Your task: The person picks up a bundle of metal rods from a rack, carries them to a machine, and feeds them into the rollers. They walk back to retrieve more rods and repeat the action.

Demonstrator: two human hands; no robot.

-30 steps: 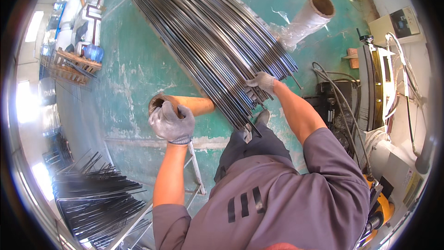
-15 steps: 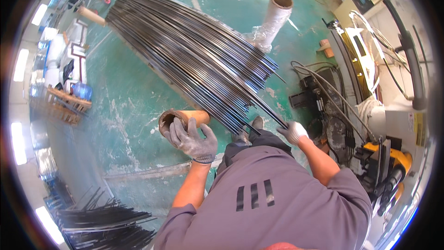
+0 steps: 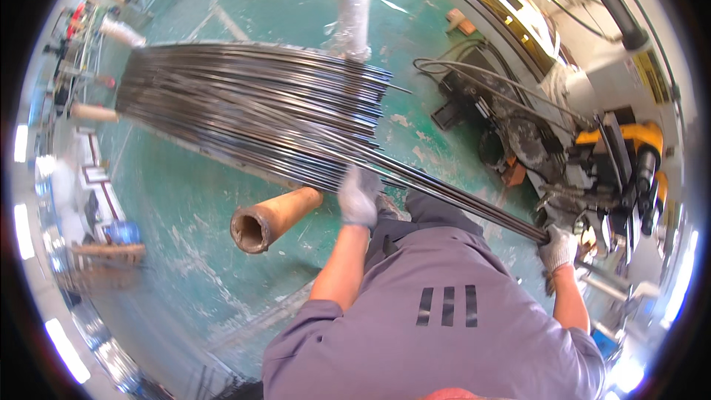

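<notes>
A thin bundle of long dark metal rods [image 3: 463, 201] runs out from the wide pile of similar rods [image 3: 244, 96] toward my right side. My gloved right hand [image 3: 558, 249] is closed round the bundle's near end, beside my hip. Gloved as well, my left hand [image 3: 359, 196] is at the near edge of the pile, close under the bundle. Motion smears its fingers, so whether it grips any rods does not show. The pile lies raised on cardboard tubes, one brown tube [image 3: 275, 218] sticking out at the near left and one plastic-wrapped tube [image 3: 353, 15] at the far side.
On the right stand dark machine parts with cables [image 3: 489, 96] and a yellow-and-black machine [image 3: 629, 150]. A wooden pallet [image 3: 107, 250] with a blue water bottle [image 3: 122, 232] is at the left. Green worn floor [image 3: 200, 252] surrounds the pile.
My right hand has drawn the rod bundle back and to the right, farther out of the pile. My left hand has moved from above the brown tube to the pile's edge. The view has turned.
</notes>
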